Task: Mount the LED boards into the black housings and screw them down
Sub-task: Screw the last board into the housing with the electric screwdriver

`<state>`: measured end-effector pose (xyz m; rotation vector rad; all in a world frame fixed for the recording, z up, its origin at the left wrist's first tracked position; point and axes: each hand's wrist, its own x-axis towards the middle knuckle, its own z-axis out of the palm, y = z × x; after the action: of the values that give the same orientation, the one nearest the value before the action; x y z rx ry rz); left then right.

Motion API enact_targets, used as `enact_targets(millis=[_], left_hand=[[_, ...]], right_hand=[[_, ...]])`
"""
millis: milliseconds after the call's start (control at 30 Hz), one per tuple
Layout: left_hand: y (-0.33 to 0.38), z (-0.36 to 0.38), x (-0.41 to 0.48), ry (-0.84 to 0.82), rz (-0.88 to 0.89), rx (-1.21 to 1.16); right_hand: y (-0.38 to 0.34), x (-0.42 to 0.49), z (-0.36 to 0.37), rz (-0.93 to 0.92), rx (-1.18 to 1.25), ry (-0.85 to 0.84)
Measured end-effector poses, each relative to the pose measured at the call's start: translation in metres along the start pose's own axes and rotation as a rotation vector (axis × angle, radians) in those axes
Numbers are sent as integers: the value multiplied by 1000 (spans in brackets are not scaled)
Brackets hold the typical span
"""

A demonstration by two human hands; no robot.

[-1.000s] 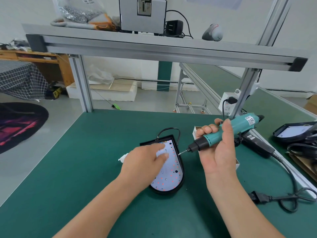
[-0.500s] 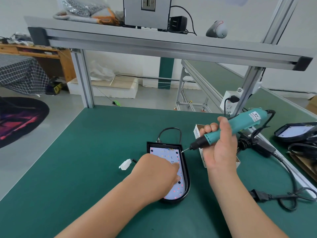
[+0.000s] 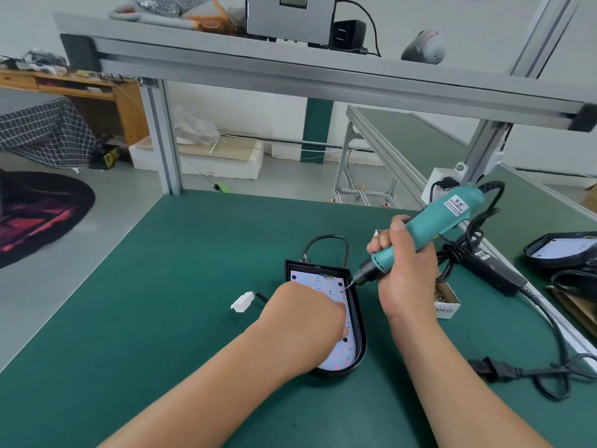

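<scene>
A black housing [image 3: 359, 321] lies on the green mat with a white LED board [image 3: 318, 279] seated inside it. My left hand [image 3: 305, 321] rests on the board and covers its middle. My right hand [image 3: 405, 270] grips a teal electric screwdriver [image 3: 433, 226], tilted down to the left. Its bit tip touches the board's far right corner. A black cable loops from the housing's far end, and a white connector [image 3: 242, 301] lies to its left.
A small cardboard box of screws [image 3: 447, 299] sits right of the housing, partly behind my right hand. The screwdriver's black power supply [image 3: 494, 273] and cord [image 3: 529, 370] trail to the right. More black housings [image 3: 562, 250] lie at the far right. An aluminium frame shelf [image 3: 323, 79] spans overhead.
The housing was turned so its straight end faces away. My left hand slid down onto the board's middle. The screwdriver tip came down to the board's far right corner.
</scene>
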<state>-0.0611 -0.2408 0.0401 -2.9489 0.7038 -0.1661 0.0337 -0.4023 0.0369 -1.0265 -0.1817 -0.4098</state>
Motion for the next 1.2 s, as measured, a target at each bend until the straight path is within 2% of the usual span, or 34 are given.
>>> enact_targets(millis=[233, 467, 633, 800, 933, 1033, 1133, 1200], left_hand=[[1, -2, 0, -6, 7, -13], [2, -6, 0, -33, 9, -1], [2, -9, 1, -36, 15, 1], [2, -11, 0, -64, 14, 9], [1, -8, -1, -48, -4, 2], [-1, -8, -3, -39, -49, -64], [-8, -14, -4, -43, -139, -299], [-16, -15, -4, -34, -252, -721]], right_hand=[[2, -1, 3, -48, -98, -91], [2, -4, 10, -52, -213, -379], [2, -5, 12, -2, -237, -482], [-1, -6, 9, 4, -189, -353], [-21, -3, 12, -46, 86, -253], [-27, -5, 8, 9, 209, -184], [-25, -7, 4, 108, 311, -105], [-24, -5, 2, 150, 374, -61]])
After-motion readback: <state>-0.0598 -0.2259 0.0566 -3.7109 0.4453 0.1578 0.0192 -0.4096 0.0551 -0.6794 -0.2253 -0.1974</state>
